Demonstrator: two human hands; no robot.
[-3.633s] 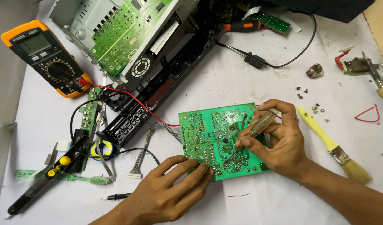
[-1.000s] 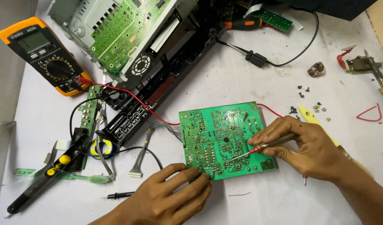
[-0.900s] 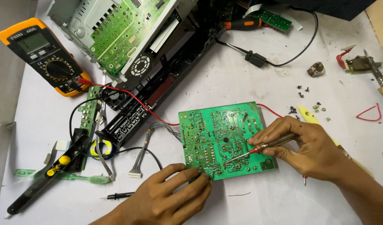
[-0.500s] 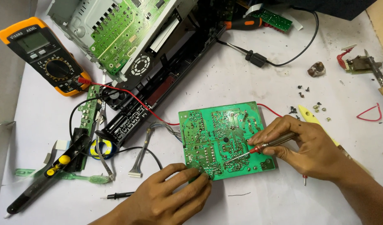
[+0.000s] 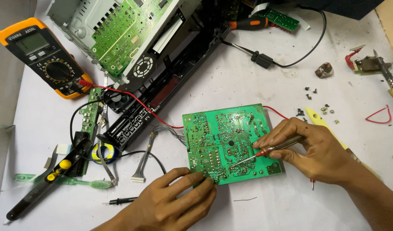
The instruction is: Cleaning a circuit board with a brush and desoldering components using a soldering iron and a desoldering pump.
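Board: green circuit board (image 5: 230,143), roughly square, lies flat on the tabletop (image 5: 248,85) between my two hands, solder side up.
Board surface: glossy green, crowded with small silver solder dots and pale traces; one dark round spot near the middle.
Wires: a red wire (image 5: 136,100) and a grey bundle join the board's left edge; another red lead shows at its upper right corner.
Right hand: my right hand (image 5: 320,152) rests at the board's right edge, fingers pinched around a probe (image 5: 269,150) with a thin metal shaft and a red collar.
Probe tip: touching the solder side in the lower middle of the board.
Left hand: my left hand (image 5: 175,205) lies at the board's lower left corner, fingers (image 5: 205,184) curled and pressed down on its edge, holding nothing else.
Tabletop: white, matt, speckled with dust and small screws (image 5: 322,110).
Meter: orange-cased multimeter (image 5: 44,55) with a grey screen and black dial, far left, well apart from the board.
Chassis: opened metal and black plastic housing (image 5: 132,38) with a second green board inside, above the board.
Left clutter: black tool with yellow buttons (image 5: 47,182), green toothbrush (image 5: 76,183), solder coil (image 5: 103,152).
Top: orange-and-black screwdriver (image 5: 248,23).
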